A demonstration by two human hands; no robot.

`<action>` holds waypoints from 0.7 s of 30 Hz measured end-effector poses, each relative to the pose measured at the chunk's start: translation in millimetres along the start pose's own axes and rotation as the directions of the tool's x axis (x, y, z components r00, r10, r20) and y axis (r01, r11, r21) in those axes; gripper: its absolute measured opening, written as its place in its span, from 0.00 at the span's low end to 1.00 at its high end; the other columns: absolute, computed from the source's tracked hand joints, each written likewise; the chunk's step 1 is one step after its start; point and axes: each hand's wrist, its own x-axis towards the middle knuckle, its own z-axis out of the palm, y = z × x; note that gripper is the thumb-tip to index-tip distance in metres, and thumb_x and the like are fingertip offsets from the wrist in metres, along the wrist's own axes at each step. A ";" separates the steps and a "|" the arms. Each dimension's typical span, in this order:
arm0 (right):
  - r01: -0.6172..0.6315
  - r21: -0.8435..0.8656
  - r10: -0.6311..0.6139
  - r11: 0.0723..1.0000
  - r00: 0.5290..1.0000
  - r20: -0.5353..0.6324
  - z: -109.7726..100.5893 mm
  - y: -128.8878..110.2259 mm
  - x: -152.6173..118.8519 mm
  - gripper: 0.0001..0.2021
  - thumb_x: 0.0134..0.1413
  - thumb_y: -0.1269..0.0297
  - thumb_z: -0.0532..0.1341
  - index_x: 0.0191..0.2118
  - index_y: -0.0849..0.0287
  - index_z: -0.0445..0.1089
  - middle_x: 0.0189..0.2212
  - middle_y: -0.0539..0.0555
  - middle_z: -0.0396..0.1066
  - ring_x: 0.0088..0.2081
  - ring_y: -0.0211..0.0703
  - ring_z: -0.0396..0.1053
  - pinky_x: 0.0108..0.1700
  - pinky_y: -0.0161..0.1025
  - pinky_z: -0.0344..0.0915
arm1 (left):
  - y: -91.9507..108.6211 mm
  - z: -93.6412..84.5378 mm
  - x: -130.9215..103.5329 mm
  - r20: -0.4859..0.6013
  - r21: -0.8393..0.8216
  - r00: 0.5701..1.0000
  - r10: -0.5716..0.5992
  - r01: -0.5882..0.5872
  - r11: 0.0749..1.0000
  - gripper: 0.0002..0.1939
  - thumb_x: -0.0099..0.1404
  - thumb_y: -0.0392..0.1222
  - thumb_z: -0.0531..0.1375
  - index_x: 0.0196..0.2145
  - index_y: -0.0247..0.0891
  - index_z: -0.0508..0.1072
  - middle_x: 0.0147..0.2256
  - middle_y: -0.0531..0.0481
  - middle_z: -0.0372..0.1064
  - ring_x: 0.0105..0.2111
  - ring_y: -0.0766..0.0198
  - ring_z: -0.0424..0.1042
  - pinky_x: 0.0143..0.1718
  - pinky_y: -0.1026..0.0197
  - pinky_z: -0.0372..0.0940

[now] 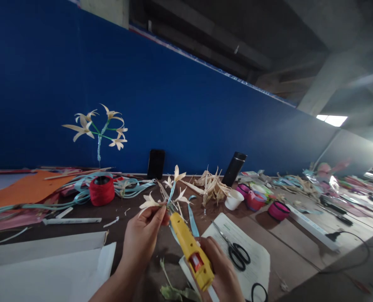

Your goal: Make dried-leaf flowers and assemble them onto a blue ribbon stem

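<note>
My left hand [145, 230] pinches the stem of a cream-petalled artificial flower spray [175, 178] just below its blooms. A yellow hot glue gun [189, 247] is gripped in my right hand [219, 264], its nozzle pointing up at the stem near my left fingertips. Whether the nozzle touches the stem I cannot tell. A light blue ribbon [192, 218] hangs down beside the stem. Under and beside my right hand lies a printed paper sheet [258, 260] with black-handled scissors [238, 253] on it.
A finished-looking flower stem [99, 147] stands at the back left. Behind my hands are a red thread spool [102, 193], a phone [156, 164], dried husks [209, 186], a black flask [234, 168] and a white cup [234, 199]. A power strip [312, 226] lies right.
</note>
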 end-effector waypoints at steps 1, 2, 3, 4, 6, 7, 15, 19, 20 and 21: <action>-0.008 -0.003 0.008 1.000 1.000 0.000 -1.0 1.1 -0.3 0.15 0.46 0.74 0.56 0.42 0.55 0.64 0.30 0.51 0.64 0.29 0.40 0.66 0.30 0.33 0.61 | -2.1 0.4 1.1 0.009 -0.054 1.000 -0.017 0.018 0.998 0.15 0.54 0.50 0.63 0.35 0.36 0.76 0.24 0.51 0.74 0.27 0.63 0.71 0.33 0.64 0.65; -0.017 -0.005 0.017 1.000 1.000 0.002 -2.6 2.2 -0.7 0.14 0.46 0.73 0.56 0.42 0.55 0.65 0.30 0.51 0.65 0.28 0.40 0.66 0.30 0.33 0.61 | -3.5 1.0 2.2 0.012 -0.123 0.999 -0.037 0.038 0.992 0.16 0.53 0.49 0.63 0.34 0.35 0.76 0.24 0.51 0.74 0.27 0.64 0.71 0.32 0.64 0.65; -0.029 -0.006 0.029 1.000 1.000 0.003 -4.5 3.2 -1.1 0.14 0.46 0.73 0.56 0.42 0.55 0.65 0.30 0.50 0.65 0.28 0.40 0.66 0.30 0.32 0.61 | -4.1 1.9 2.9 0.016 -0.200 0.998 -0.061 0.063 0.978 0.16 0.52 0.49 0.64 0.34 0.35 0.76 0.25 0.51 0.74 0.26 0.65 0.70 0.32 0.64 0.66; -0.043 -0.007 0.043 0.999 0.999 0.006 -6.7 4.2 -1.5 0.14 0.47 0.73 0.56 0.42 0.55 0.66 0.29 0.50 0.65 0.27 0.40 0.66 0.30 0.32 0.61 | -3.8 2.9 3.2 0.022 -0.278 0.996 -0.085 0.088 0.957 0.15 0.50 0.48 0.65 0.32 0.34 0.76 0.25 0.51 0.73 0.26 0.66 0.70 0.31 0.65 0.66; -0.069 -0.004 0.069 0.998 0.998 0.010 -11.4 5.3 -2.0 0.15 0.47 0.73 0.55 0.43 0.54 0.66 0.28 0.50 0.66 0.28 0.40 0.67 0.30 0.32 0.62 | -0.9 4.5 2.9 0.047 -0.409 0.990 -0.131 0.139 0.902 0.14 0.48 0.46 0.68 0.30 0.33 0.76 0.25 0.52 0.72 0.25 0.69 0.70 0.29 0.67 0.66; -0.075 -0.003 0.075 0.997 0.997 0.001 -13.7 5.3 -2.1 0.15 0.48 0.73 0.55 0.43 0.54 0.66 0.29 0.50 0.67 0.28 0.40 0.67 0.30 0.32 0.62 | 1.0 5.0 2.3 0.065 -0.456 0.987 -0.148 0.161 0.875 0.13 0.47 0.44 0.68 0.29 0.33 0.76 0.24 0.52 0.72 0.24 0.70 0.69 0.28 0.68 0.65; -0.108 -0.111 0.101 0.988 0.993 -0.063 -38.4 8.6 -1.2 0.14 0.47 0.70 0.58 0.43 0.54 0.65 0.32 0.52 0.72 0.31 0.43 0.70 0.32 0.32 0.65 | 3.5 3.5 3.9 0.168 -0.554 0.966 -0.197 0.258 0.791 0.11 0.46 0.40 0.69 0.27 0.33 0.74 0.22 0.53 0.69 0.23 0.72 0.68 0.24 0.72 0.65; -0.254 -0.320 0.289 0.913 0.955 0.064 -60.0 34.9 -4.3 0.22 0.38 0.75 0.58 0.45 0.53 0.63 0.39 0.53 0.72 0.36 0.46 0.71 0.36 0.36 0.66 | 3.9 3.5 4.9 0.148 -0.537 0.968 -0.203 0.251 0.805 0.11 0.46 0.40 0.69 0.26 0.33 0.74 0.22 0.54 0.69 0.23 0.72 0.68 0.24 0.71 0.65; -0.293 -0.383 0.345 0.876 0.936 0.073 -65.2 43.3 -5.6 0.24 0.37 0.75 0.58 0.45 0.52 0.63 0.39 0.53 0.72 0.36 0.47 0.71 0.36 0.37 0.66 | 4.2 3.6 4.6 0.144 -0.526 0.969 -0.203 0.248 0.813 0.12 0.46 0.41 0.69 0.26 0.32 0.74 0.23 0.54 0.69 0.23 0.72 0.68 0.25 0.71 0.64; -0.320 -0.444 0.388 0.837 0.919 0.071 -70.0 51.5 -7.1 0.24 0.37 0.75 0.58 0.46 0.52 0.64 0.39 0.53 0.72 0.37 0.48 0.71 0.37 0.38 0.66 | 4.4 3.7 4.0 0.141 -0.512 0.970 -0.199 0.244 0.824 0.12 0.46 0.41 0.69 0.27 0.32 0.75 0.23 0.53 0.69 0.23 0.72 0.68 0.25 0.71 0.64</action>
